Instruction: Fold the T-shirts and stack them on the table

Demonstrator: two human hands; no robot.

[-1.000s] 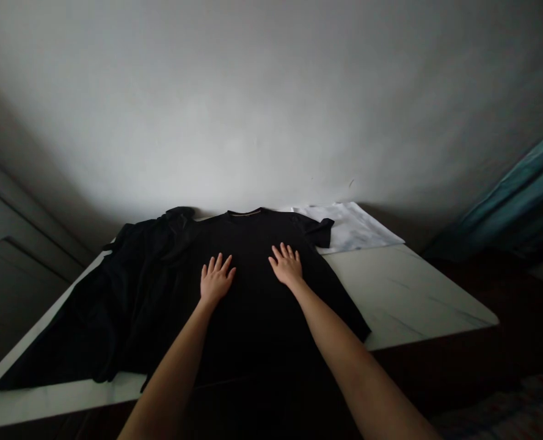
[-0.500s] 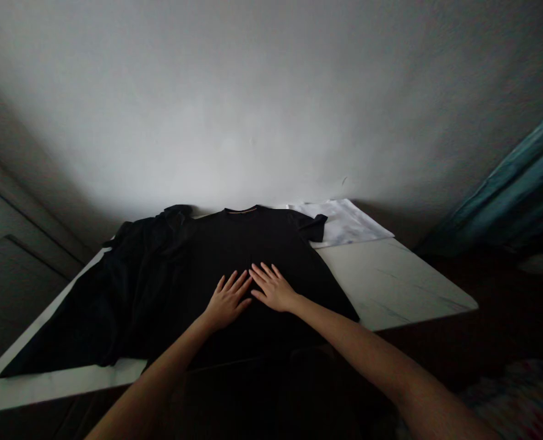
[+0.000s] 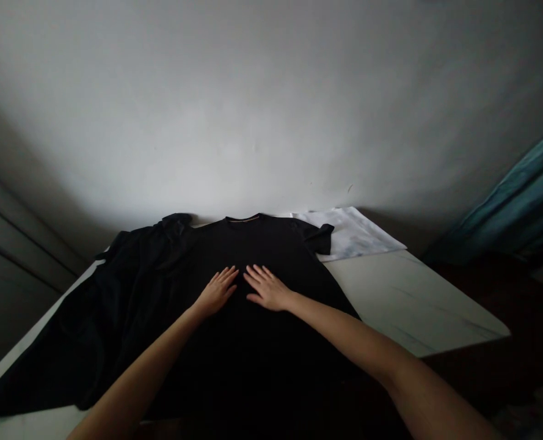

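A black T-shirt (image 3: 262, 244) lies spread out on the table, its collar toward the wall and one short sleeve out to the right. My left hand (image 3: 216, 291) rests flat on the middle of the shirt, fingers stretched out. Just to its right, my right hand (image 3: 269, 288) also lies palm down on the cloth with its fingers extended. A small gap separates the two hands, and neither grips anything. The shirt's lower hem is lost in the dark near me.
Rumpled dark clothing (image 3: 115, 305) covers the table's left side, against the shirt. A folded white cloth (image 3: 356, 235) sits at the back right, partly under the sleeve. The white marbled table (image 3: 418, 299) meets a pale wall (image 3: 253, 110). A teal curtain (image 3: 513, 195) hangs at right.
My left hand has slid left over the shirt, widening the gap between my hands. My right hand stays nearly in place. The view has shifted slightly.
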